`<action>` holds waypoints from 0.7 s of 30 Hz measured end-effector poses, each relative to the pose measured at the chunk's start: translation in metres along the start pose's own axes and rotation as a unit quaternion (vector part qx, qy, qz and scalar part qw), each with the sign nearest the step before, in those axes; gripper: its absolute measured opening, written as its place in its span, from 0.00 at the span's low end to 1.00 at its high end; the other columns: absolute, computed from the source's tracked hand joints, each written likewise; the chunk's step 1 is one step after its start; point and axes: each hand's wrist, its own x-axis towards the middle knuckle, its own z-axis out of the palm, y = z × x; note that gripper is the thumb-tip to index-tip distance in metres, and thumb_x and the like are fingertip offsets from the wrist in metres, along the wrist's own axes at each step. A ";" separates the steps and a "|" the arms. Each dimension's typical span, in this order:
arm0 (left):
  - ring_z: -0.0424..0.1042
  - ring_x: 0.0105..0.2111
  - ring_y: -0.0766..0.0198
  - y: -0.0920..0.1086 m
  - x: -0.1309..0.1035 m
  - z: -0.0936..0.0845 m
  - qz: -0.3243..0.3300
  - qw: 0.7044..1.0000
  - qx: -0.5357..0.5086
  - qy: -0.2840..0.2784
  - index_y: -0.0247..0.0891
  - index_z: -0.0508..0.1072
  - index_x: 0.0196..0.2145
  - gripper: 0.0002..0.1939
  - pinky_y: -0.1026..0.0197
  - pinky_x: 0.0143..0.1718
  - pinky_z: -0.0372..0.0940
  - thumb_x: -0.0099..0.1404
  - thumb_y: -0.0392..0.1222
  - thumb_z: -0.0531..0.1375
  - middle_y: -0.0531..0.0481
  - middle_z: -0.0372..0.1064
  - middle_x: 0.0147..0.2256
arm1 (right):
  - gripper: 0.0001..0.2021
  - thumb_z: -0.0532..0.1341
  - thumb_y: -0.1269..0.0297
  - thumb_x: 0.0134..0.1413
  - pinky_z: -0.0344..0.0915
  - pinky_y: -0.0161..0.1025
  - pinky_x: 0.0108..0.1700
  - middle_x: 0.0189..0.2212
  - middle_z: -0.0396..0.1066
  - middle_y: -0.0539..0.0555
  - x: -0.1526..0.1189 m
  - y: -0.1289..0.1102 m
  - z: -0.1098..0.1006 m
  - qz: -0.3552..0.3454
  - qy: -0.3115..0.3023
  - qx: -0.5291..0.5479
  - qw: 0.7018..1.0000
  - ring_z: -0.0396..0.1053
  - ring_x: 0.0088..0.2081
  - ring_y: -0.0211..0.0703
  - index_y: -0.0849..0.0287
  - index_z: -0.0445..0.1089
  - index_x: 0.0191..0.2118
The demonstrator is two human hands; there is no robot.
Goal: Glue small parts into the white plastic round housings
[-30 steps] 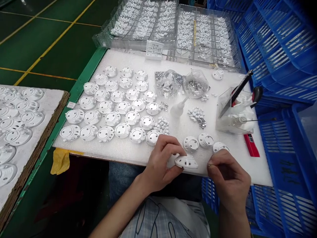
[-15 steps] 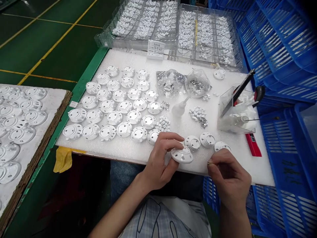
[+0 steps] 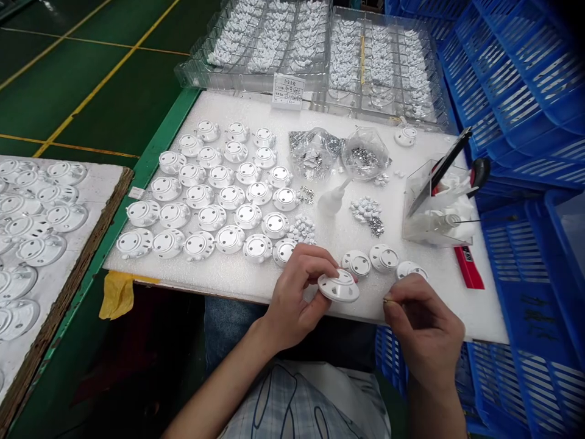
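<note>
Between the thumb and fingers of my left hand (image 3: pixel 299 289) is a round white disc-shaped part (image 3: pixel 340 286), tilted, with small openings along its rim. To its right, my right hand (image 3: pixel 427 326) is closed in a pinch, and a tiny gold-coloured tip pokes out between thumb and forefinger; what it belongs to is hidden. Just beyond my hands lie similar white discs (image 3: pixel 384 258), one partly behind my right hand. Farther off are a pile of small white pieces (image 3: pixel 364 209), a heap of tiny silvery pieces (image 3: pixel 376 227) and a translucent squeeze bottle (image 3: pixel 331 200).
Rows of finished-looking white discs (image 3: pixel 211 217) cover the left of the white foam board (image 3: pixel 219 274). Plastic bags (image 3: pixel 364 153) of metal bits, a clear tool box (image 3: pixel 414 225) and a red box (image 3: pixel 468 268) stand around. Clear trays (image 3: pixel 329 103) lie behind; blue crates (image 3: pixel 525 122) flank the right.
My left hand has turned the white disc slightly and shifted it a little to the right. My right hand keeps its pinch in nearly the same place.
</note>
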 end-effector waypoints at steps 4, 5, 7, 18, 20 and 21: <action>0.80 0.40 0.61 0.000 0.001 0.001 0.000 0.999 -0.035 0.008 0.42 0.65 0.42 0.06 0.54 0.46 0.75 0.72 0.34 0.60 0.51 0.58 0.44 | 0.06 0.65 0.71 0.57 0.58 0.35 0.28 0.25 0.65 0.48 -0.001 0.001 0.000 0.000 0.001 0.000 1.000 0.61 0.27 0.36 0.55 0.71 0.30; 0.80 0.41 0.61 0.000 0.002 0.001 0.004 0.999 -0.032 0.009 0.42 0.65 0.41 0.07 0.54 0.47 0.74 0.71 0.33 0.61 0.52 0.58 0.44 | 0.06 0.65 0.71 0.57 0.58 0.35 0.28 0.25 0.65 0.48 -0.001 0.001 0.000 0.001 0.002 0.000 1.000 0.61 0.27 0.37 0.55 0.71 0.30; 0.78 0.41 0.61 0.000 0.003 0.001 0.018 1.000 -0.005 0.014 0.41 0.66 0.40 0.09 0.54 0.47 0.73 0.68 0.31 0.62 0.51 0.59 0.43 | 0.06 0.65 0.71 0.57 0.58 0.35 0.27 0.25 0.65 0.48 -0.001 0.001 0.000 0.003 0.004 0.003 1.000 0.61 0.27 0.37 0.55 0.71 0.30; 0.68 0.36 0.62 0.003 0.006 -0.002 0.018 0.998 0.049 0.025 0.41 0.68 0.38 0.09 0.63 0.32 0.65 0.65 0.31 0.64 0.50 0.65 0.35 | 0.06 0.65 0.72 0.57 0.57 0.35 0.27 0.25 0.65 0.48 0.000 -0.001 0.000 0.003 0.005 0.011 1.000 0.61 0.27 0.37 0.55 0.71 0.30; 0.68 0.35 0.64 0.003 0.006 -0.001 0.009 0.999 0.023 0.023 0.41 0.68 0.38 0.10 0.65 0.32 0.67 0.64 0.31 0.65 0.50 0.66 0.36 | 0.06 0.64 0.72 0.57 0.57 0.36 0.27 0.24 0.65 0.48 0.000 -0.001 0.000 0.005 0.005 0.009 1.000 0.61 0.27 0.37 0.56 0.71 0.30; 0.68 0.34 0.65 0.004 0.007 -0.001 0.007 1.000 0.013 0.022 0.41 0.68 0.38 0.10 0.65 0.32 0.67 0.64 0.30 0.66 0.51 0.66 0.36 | 0.06 0.64 0.72 0.57 0.57 0.36 0.28 0.24 0.65 0.48 0.000 -0.001 0.000 0.005 0.005 0.008 1.000 0.61 0.27 0.37 0.56 0.71 0.30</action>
